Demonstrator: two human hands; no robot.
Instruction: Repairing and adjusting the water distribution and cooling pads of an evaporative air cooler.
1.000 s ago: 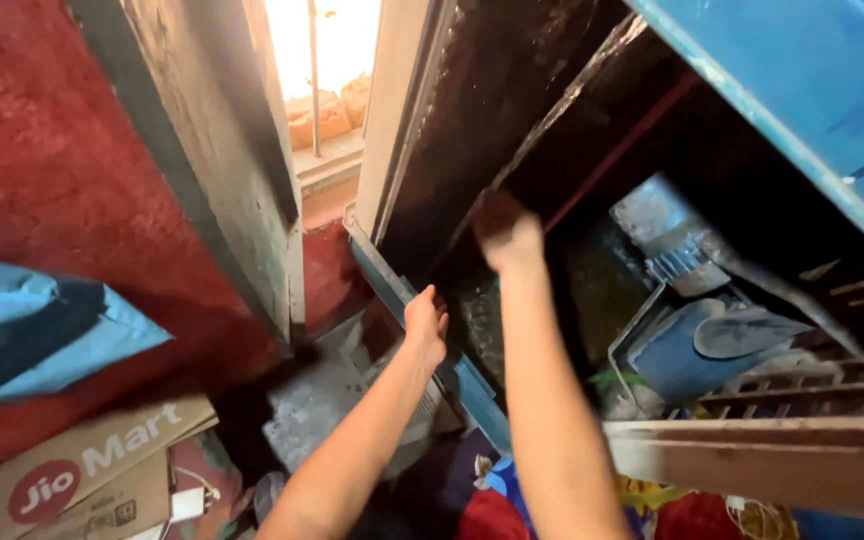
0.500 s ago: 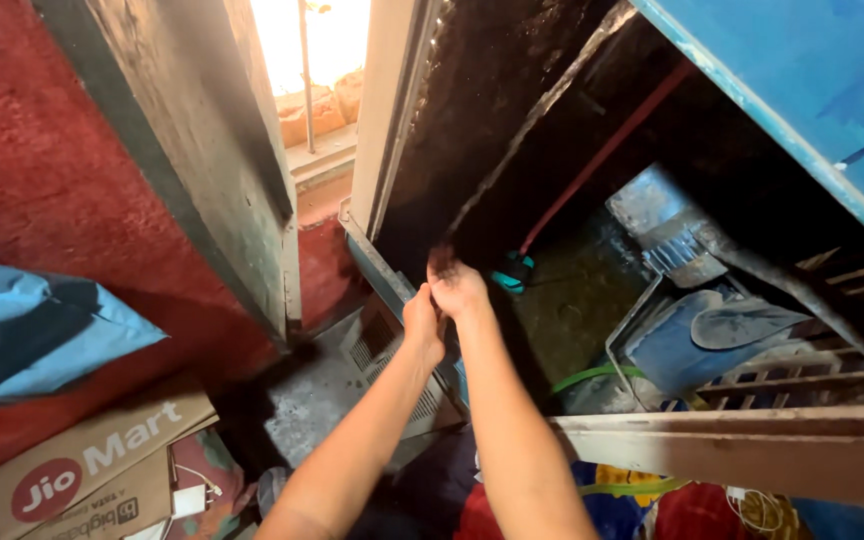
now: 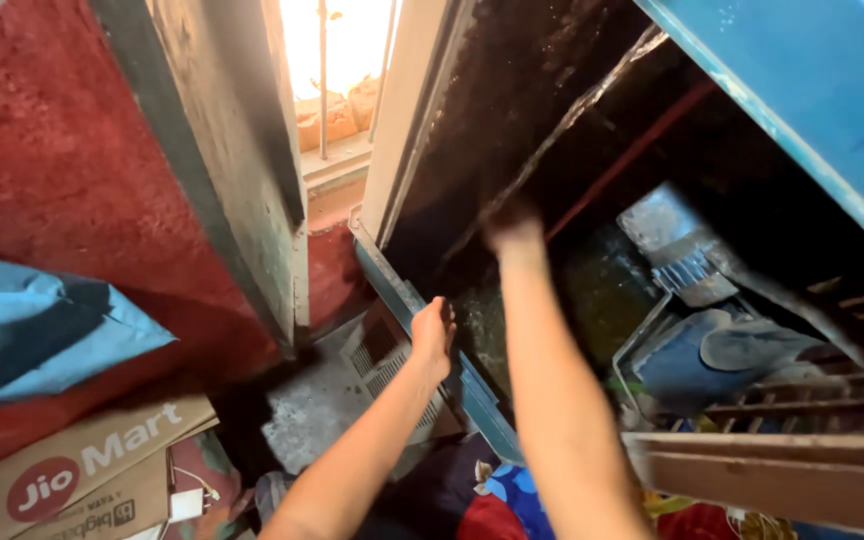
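**A:** How far along does the work at that dark opening look?

**B:** Early, I'd judge. The dark compartment (image 3: 592, 260) on the right stands open and within reach. Its black inner panel (image 3: 492, 120) is grimy all over, with no patch that looks wiped or loosened. Nothing from inside is in either hand, so the opening up seems done and the handling of the inside is mostly left.

**A:** What are the hands doing?

**B:** The left hand (image 3: 434, 330) is low and near, with its fingers curled over the blue rim (image 3: 472, 395) along the bottom of the opening. It seems to be gripping the rim as a brace. The right hand (image 3: 512, 232) is raised farther in, against the black inner panel where a pale slanting edge (image 3: 572, 110) runs up. It is blurred, so I cannot tell whether it is clenched, flat or pinching something.

**A:** And the compartment itself?

**B:** It is sooty and dull, with greenish staining lower down. A thin red line (image 3: 642, 150), either a pipe or a cord, slants across the back. A grey metal part (image 3: 677, 255) sits to the right of the raised hand. Nearer on the right, a blue basin (image 3: 697, 360) lies behind a wooden plank (image 3: 772, 480).

**A:** What's around it?

**B:** A blue panel (image 3: 802, 90) sits far right at the top, and a bright barred window (image 3: 337, 60) is far centre. A red wall (image 3: 42, 150) is on the left. Below it are a blue cloth (image 3: 42, 330) and a cardboard box (image 3: 92, 460), and a white vent grille (image 3: 392, 365) lies on the floor just beside the left hand.
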